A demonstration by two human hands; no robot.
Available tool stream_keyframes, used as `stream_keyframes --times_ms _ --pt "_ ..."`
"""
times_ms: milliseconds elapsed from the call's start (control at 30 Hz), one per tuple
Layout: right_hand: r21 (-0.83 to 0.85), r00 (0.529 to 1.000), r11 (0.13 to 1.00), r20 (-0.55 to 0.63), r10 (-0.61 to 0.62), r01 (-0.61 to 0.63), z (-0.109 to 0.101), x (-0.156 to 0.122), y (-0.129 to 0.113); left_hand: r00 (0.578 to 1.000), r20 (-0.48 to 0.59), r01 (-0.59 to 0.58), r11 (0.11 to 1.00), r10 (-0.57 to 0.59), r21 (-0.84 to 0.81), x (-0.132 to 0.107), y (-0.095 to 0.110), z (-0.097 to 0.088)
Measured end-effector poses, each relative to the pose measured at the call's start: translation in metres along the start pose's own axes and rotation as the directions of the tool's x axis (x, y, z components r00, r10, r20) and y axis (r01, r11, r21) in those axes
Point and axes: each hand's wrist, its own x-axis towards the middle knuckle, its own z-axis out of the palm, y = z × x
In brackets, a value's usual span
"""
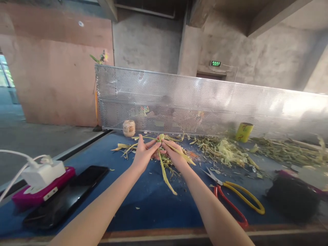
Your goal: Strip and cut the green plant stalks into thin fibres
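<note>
Both my hands meet above the middle of the blue table [143, 201]. My left hand [144, 152] and my right hand [173, 153] pinch a bundle of yellow-green leaf strips [162, 160] between their fingers. The strips cross near the fingertips, fan out to either side, and one long strip hangs down toward the table. More loose strips lie on the table just behind my hands.
Scissors [232, 194] with yellow and red handles lie right of my right arm. A heap of leaf scraps [225, 150] and a yellow-green tube [244, 132] sit further right. A black phone [64, 200], a pink box with a white charger [42, 182], a small jar [129, 128]; perforated metal screen [205, 102] behind.
</note>
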Motion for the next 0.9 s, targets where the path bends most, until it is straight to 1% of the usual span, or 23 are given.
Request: stream_keyframes --times_ms 167,300,400,533,600,667,733,767,833,900 --pt "-0.08 0.995 0.993 -0.05 -0.09 0.086 0.003 -0.003 0.005 0.999 0.024 0.042 0.998 -0.043 0.055 0.002 -0.001 -0.009" --pt "-0.125 0.994 0.987 0.019 -0.104 0.106 0.001 -0.004 0.01 0.998 0.054 0.009 0.999 -0.012 0.052 0.005 -0.001 -0.016" --pt "-0.148 0.992 0.981 0.02 -0.127 0.129 0.001 -0.005 0.011 0.997 0.077 0.017 1.0 -0.017 0.002 0.007 -0.001 -0.019" --pt "-0.183 0.993 0.976 -0.005 -0.119 0.116 0.002 -0.006 0.011 0.994 0.061 0.101 0.991 -0.096 -0.092 0.007 -0.001 -0.019" --pt "-0.237 0.993 0.965 0.001 -0.115 0.112 0.002 -0.007 0.01 0.991 0.05 0.13 0.981 -0.124 -0.147 0.007 -0.001 -0.02" --pt "-0.331 0.995 0.939 -0.003 -0.103 0.097 0.003 -0.009 0.01 0.992 0.048 0.121 0.971 -0.114 -0.206 0.009 0.0 -0.02" --pt "-0.469 0.996 0.88 0.003 -0.089 0.079 0.004 -0.013 0.008 0.998 0.02 0.066 0.962 -0.063 -0.267 0.01 0.001 -0.022" --pt "-0.548 0.996 0.832 0.035 -0.082 0.088 0.005 -0.015 0.007 0.999 -0.006 0.03 0.956 -0.034 -0.292 0.011 0.002 -0.023" --pt "-0.689 0.985 0.705 0.149 -0.085 0.165 0.009 -0.021 0.003 0.998 -0.062 -0.028 0.948 0.009 -0.318 0.011 0.003 -0.024" --pt "-0.773 0.956 0.563 0.262 -0.135 0.292 0.012 -0.026 -0.001 0.994 -0.108 -0.06 0.947 0.027 -0.315 0.01 0.003 -0.024"
